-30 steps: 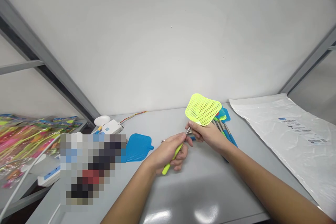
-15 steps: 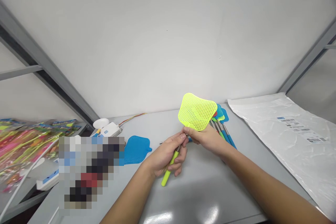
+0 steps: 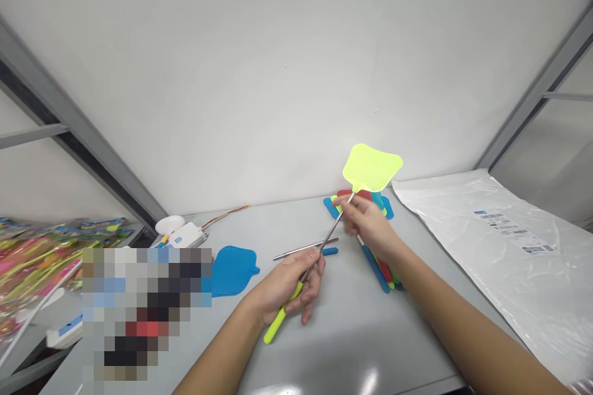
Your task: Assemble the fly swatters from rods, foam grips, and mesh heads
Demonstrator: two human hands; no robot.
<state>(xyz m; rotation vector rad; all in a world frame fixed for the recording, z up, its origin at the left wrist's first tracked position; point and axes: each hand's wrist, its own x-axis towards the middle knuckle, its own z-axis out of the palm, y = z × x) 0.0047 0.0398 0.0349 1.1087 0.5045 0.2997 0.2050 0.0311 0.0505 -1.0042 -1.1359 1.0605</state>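
Note:
A yellow-green fly swatter is held up slantwise over the table, its perforated head at the upper right and its thin metal rod drawn out long. My left hand is closed around the rod and the top of the green handle. Just below the head, the fingers of my right hand, slightly blurred, are at the rod and seem to pinch it. Behind and under the right hand lies a pile of swatters with blue, red and green parts. A loose metal rod with a blue handle lies beyond my left hand.
A blue swatter head lies flat left of my left arm. Further left are a white device with wires and a pixelated patch. Colourful plastic-wrapped items fill the far left. A large white plastic package covers the right side.
The swatter's rod has lengthened, and its head has moved up and right, away from the handle. My right hand has moved up and right along it; my left hand has shifted slightly left and down.

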